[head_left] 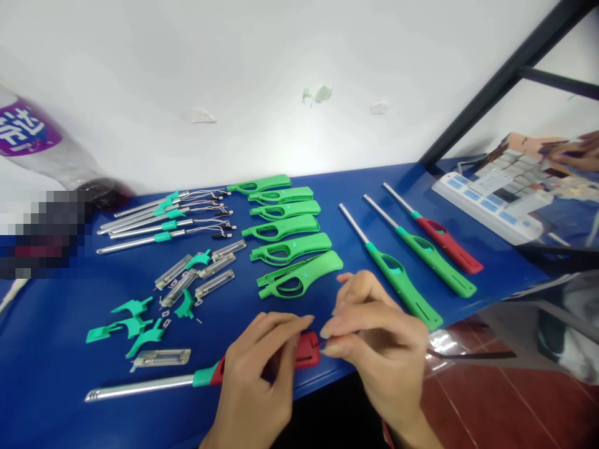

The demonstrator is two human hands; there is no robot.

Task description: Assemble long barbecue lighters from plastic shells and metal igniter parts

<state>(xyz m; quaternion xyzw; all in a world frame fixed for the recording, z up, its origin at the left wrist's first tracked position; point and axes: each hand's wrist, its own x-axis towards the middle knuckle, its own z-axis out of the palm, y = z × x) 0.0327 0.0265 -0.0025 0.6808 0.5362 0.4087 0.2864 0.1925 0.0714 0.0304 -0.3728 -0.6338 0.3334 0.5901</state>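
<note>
A long-nosed gas lighter [307, 350] with a red handle, a green collar and a silver tube lies along the near edge of the table. My left hand [262, 368] is closed over its handle and hides the trigger area. Just right of the handle's end, my right hand [374, 337] pinches thumb and forefinger together. A thin dark sliver shows at the fingertips, too small to name. Close to my left hand lies a transparent fuel tank [162, 357]. Beyond my hands is a green handle shell [304, 274], its halves partly apart.
Several green handle shells [290, 227] form a column mid-table. Metal tubes with wires [145, 241], fuel tanks [215, 284] and green triggers [135, 324] lie left. Three assembled lighters [397, 284] lie right, near a power strip [486, 206]. A bottle [51, 143] stands left; another person's hand [580, 151] shows right.
</note>
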